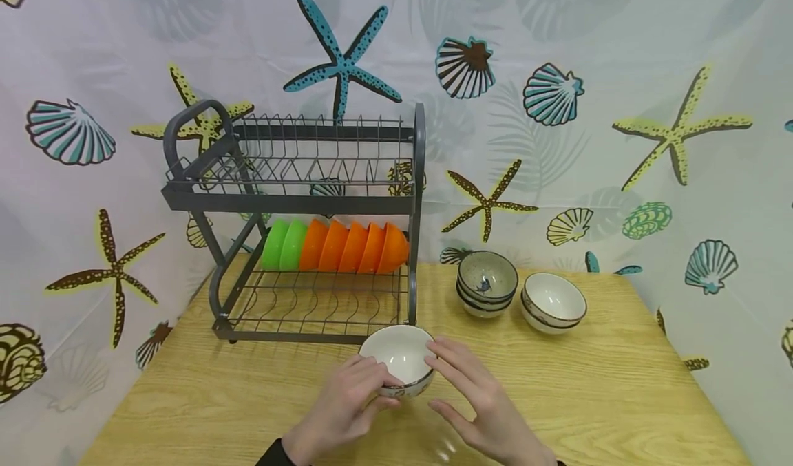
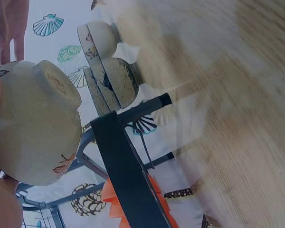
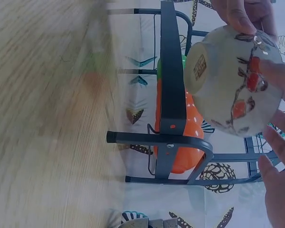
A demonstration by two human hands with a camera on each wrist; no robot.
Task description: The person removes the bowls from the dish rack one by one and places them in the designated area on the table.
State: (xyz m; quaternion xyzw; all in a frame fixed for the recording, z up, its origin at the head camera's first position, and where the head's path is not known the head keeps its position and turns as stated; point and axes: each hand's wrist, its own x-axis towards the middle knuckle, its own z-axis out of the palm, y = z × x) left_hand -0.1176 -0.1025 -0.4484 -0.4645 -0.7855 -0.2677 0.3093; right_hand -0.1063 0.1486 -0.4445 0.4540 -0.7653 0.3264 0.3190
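A white bowl (image 1: pixel 401 357) with a dark rim and a red flower pattern is held up, tilted, above the wooden table in front of the dish rack (image 1: pixel 316 339). My left hand (image 1: pixel 350 400) grips its near left rim, fingers inside and thumb outside. Along the right rim my right hand (image 1: pixel 473 404) lays nearly straight fingers, its thumb apart from the bowl in the head view. The right wrist view shows the bowl's patterned side and foot (image 3: pixel 197 69), turned toward the rack.
On the rack's lower tier, green bowls (image 1: pixel 281 246) and orange bowls (image 1: pixel 353 247) stand on edge in a row. The upper tier (image 1: pixel 297 153) is bare wire. To the right are a stack of speckled grey bowls (image 1: pixel 487 280) and a stack of white bowls (image 1: pixel 553 301), near the patterned curtain (image 1: pixel 576 32).
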